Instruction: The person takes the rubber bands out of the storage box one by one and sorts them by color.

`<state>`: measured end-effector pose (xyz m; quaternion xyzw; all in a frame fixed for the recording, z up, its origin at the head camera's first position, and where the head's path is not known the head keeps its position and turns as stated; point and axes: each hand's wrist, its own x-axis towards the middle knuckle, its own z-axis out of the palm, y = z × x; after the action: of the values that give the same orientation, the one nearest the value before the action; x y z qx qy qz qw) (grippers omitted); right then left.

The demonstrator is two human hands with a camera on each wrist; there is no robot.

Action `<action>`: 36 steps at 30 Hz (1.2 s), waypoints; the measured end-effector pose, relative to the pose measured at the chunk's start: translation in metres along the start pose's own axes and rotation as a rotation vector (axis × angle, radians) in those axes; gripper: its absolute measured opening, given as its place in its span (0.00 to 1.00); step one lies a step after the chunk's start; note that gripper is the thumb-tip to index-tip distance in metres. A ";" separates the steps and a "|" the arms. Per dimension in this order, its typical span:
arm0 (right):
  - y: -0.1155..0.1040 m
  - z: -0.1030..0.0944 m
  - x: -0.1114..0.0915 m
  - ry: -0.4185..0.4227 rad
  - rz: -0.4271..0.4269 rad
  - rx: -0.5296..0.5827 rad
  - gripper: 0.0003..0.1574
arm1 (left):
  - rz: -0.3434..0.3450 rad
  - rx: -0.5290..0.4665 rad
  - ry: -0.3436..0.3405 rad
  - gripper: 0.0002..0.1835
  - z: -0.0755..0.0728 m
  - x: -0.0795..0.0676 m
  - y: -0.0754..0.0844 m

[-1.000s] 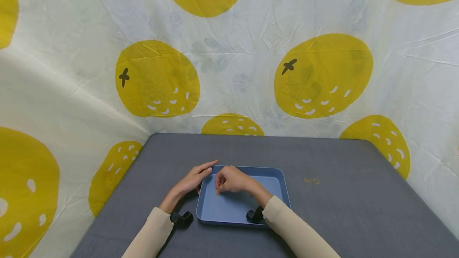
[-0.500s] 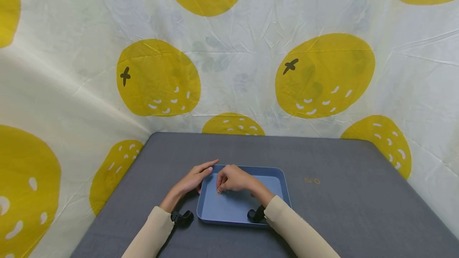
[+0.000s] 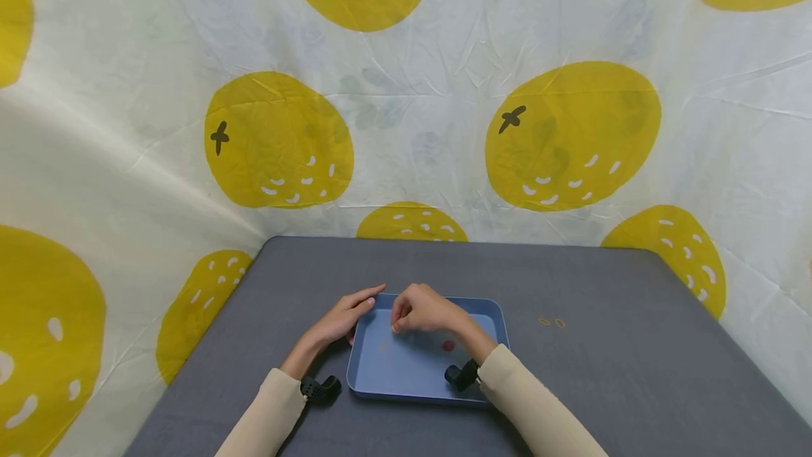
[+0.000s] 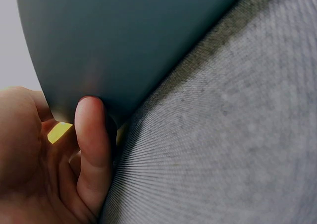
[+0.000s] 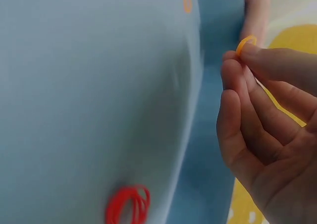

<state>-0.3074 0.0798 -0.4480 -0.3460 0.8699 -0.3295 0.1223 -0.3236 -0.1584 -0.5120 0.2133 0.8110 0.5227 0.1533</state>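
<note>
My left hand holds the far left corner of a blue tray. In the left wrist view one finger lies against the tray's outer wall. Over the tray, my right hand pinches an orange rubber band between thumb and fingertips, its loop poking out. Another orange rubber band lies on the tray floor, faint in the head view. Bunched red rubber bands also lie in the tray, close to the right wrist.
Two orange rubber bands, a left one and a right one, lie on the grey tablecloth right of the tray. A white curtain with yellow fruit prints hangs behind the table.
My right hand has lifted and shifted slightly right with an orange rubber band, uncovering another on the tray floor. The red bands now show beside the forearm. My left hand stays put.
</note>
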 end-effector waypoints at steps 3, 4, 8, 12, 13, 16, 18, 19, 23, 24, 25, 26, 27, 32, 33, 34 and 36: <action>0.001 -0.008 -0.004 0.006 0.009 0.015 0.04 | 0.000 0.002 0.003 0.25 0.000 -0.001 0.000; 0.001 -0.011 -0.006 0.010 0.014 0.015 0.03 | 0.001 0.004 0.005 0.25 0.000 -0.001 0.000; 0.005 -0.023 -0.014 0.024 0.017 0.017 0.03 | 0.004 0.014 0.012 0.25 0.001 -0.001 0.001; 0.009 -0.035 -0.024 0.034 0.011 0.037 0.03 | -0.004 0.027 0.013 0.25 0.001 -0.002 0.001; 0.010 -0.038 -0.026 0.037 0.013 0.041 0.04 | -0.004 0.027 0.013 0.25 0.001 -0.002 0.001; 0.013 -0.047 -0.035 0.048 0.010 0.052 0.05 | -0.011 0.030 0.018 0.24 0.000 -0.002 0.000; 0.015 -0.052 -0.041 0.061 0.011 0.047 0.05 | -0.009 0.029 0.022 0.24 0.000 -0.003 0.000; 0.017 -0.055 -0.044 0.069 0.014 0.037 0.05 | -0.006 0.028 0.022 0.24 0.000 -0.003 0.000; 0.023 -0.063 -0.058 0.101 0.026 0.026 0.04 | -0.004 0.030 0.019 0.24 0.000 -0.003 0.000; 0.024 -0.066 -0.061 0.107 0.031 0.027 0.04 | -0.004 0.029 0.018 0.24 0.000 -0.003 0.000; 0.026 -0.068 -0.065 0.116 0.038 0.024 0.03 | -0.004 0.030 0.016 0.24 0.000 -0.003 0.000; 0.028 -0.070 -0.068 0.125 0.044 0.024 0.04 | -0.006 0.029 0.017 0.24 0.000 -0.003 0.000; 0.029 -0.072 -0.072 0.134 0.051 0.022 0.03 | -0.006 0.030 0.016 0.25 0.000 -0.003 0.000; 0.042 -0.084 -0.092 0.174 0.095 0.021 0.03 | -0.008 0.027 0.015 0.24 0.001 -0.001 -0.001; 0.045 -0.086 -0.096 0.182 0.107 0.027 0.03 | -0.007 0.027 0.014 0.24 0.001 -0.001 -0.001; 0.048 -0.089 -0.101 0.188 0.121 0.036 0.03 | -0.008 0.026 0.013 0.24 0.001 -0.001 -0.001; 0.055 -0.093 -0.110 0.203 0.142 0.041 0.04 | -0.009 0.024 0.011 0.24 0.001 -0.001 -0.001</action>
<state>-0.2969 0.2308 -0.4159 -0.2458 0.8933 -0.3709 0.0636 -0.3227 -0.1583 -0.5134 0.2085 0.8190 0.5134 0.1486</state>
